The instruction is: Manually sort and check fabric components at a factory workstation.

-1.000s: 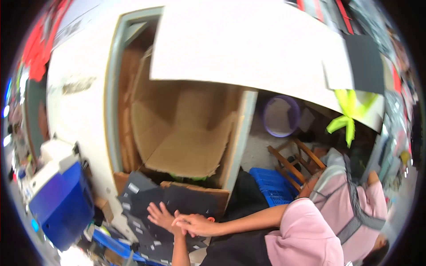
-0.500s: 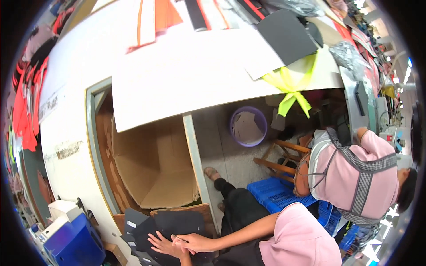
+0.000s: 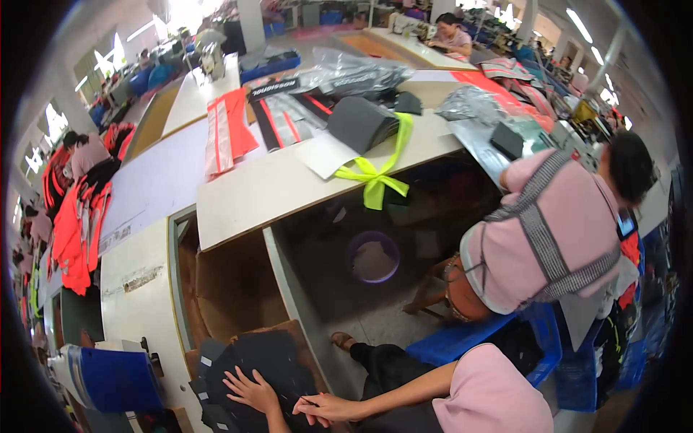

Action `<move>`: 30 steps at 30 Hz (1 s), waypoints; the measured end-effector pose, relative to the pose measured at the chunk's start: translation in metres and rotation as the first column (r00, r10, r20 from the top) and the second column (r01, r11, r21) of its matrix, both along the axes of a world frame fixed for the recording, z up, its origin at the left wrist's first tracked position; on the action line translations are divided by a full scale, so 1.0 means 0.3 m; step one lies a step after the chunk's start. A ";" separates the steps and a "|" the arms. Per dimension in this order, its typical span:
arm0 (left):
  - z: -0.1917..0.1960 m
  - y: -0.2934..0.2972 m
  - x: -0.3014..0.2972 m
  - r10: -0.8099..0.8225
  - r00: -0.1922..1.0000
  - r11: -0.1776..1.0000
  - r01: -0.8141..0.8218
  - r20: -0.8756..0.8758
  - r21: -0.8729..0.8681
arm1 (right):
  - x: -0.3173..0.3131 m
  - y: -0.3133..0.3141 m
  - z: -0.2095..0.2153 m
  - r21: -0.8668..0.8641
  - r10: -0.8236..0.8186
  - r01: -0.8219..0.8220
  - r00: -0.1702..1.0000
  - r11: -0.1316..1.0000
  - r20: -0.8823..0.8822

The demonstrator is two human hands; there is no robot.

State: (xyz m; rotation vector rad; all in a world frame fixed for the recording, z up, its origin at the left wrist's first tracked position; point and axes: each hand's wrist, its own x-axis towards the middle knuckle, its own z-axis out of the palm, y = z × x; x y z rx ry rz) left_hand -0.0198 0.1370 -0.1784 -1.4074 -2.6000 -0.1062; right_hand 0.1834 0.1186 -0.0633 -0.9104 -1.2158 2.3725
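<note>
My left hand [image 3: 254,392] lies flat with its fingers spread on a stack of dark fabric pieces [image 3: 278,353]. Small pale labels show on some of these pieces at their left side. Just right of it, my right hand [image 3: 321,409] is closed, its fingers curled together over the right part of the stack. Whatever it holds, if anything, is too small to make out. Under the dark pieces is a worn brown board [image 3: 307,346].
Ahead stands a white worktable [image 3: 238,213] with a neon yellow tied strip [image 3: 374,180] hanging off its edge. An open cardboard box [image 3: 242,285] sits beneath. A co-worker [image 3: 545,224] sits at the right near a blue crate [image 3: 462,339]. A blue-and-white machine [image 3: 119,379] is at left.
The view has tipped up, showing more of the room. My hands, which overlapped before, are now apart, with the right one lower and to the right of the left.
</note>
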 end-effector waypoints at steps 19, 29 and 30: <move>0.202 -0.142 0.389 -0.693 0.706 0.715 0.647 0.145 0.265 | 0.411 -0.575 0.044 0.153 -0.418 0.435 0.899 0.887 -0.132; 0.136 -0.219 0.756 -0.878 0.378 0.441 0.878 0.294 0.189 | 0.516 -0.629 0.048 0.155 -0.564 0.571 0.821 0.807 -0.086; 0.141 -0.233 0.782 -0.879 0.360 0.428 0.885 0.314 0.184 | 0.519 -0.634 0.045 0.161 -0.563 0.570 0.822 0.806 -0.088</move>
